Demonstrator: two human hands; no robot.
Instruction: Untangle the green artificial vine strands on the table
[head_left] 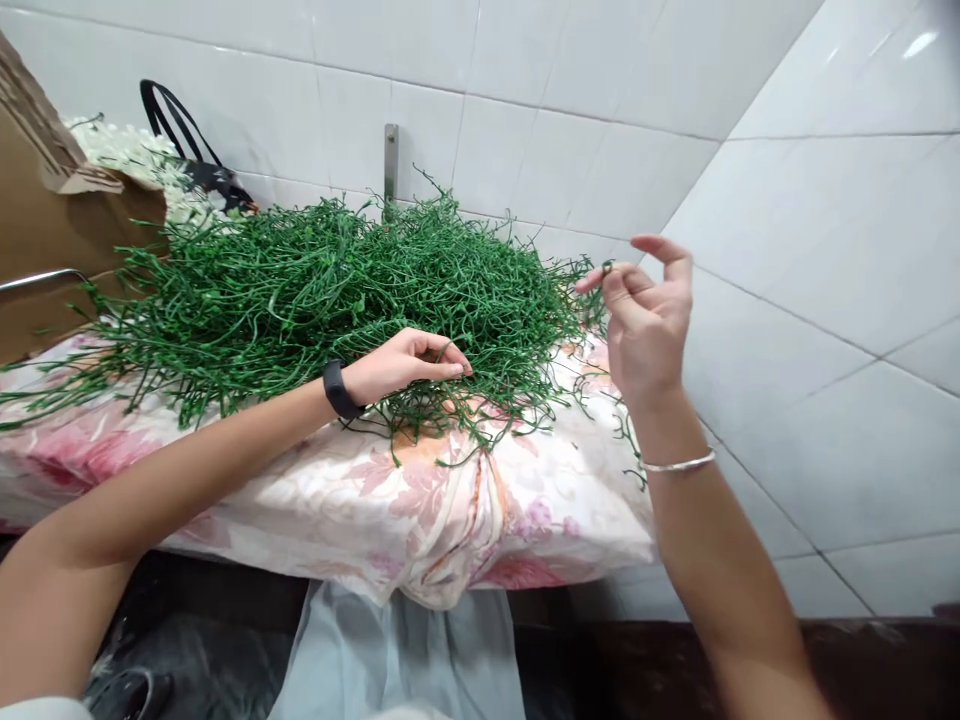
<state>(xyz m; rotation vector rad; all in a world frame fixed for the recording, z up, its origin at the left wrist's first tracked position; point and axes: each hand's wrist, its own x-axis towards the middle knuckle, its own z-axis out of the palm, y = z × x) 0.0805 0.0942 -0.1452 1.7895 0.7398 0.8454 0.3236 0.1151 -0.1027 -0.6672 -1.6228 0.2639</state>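
A large heap of thin green artificial flower stems lies tangled on a cloth with a floral print. My left hand, wearing a black wristband, is at the front edge of the heap, thumb and fingers pinched together around a thin green stem. To the right of the heap, my right hand is raised above the cloth. Its thumb and index finger pinch a green stem, part of which hangs down behind the fingers. A silver bangle circles the right wrist.
At the left stand a cardboard box and a bunch of white artificial flowers. A black bag with loop handles leans against the white tiled wall. A metal strip is upright behind the heap.
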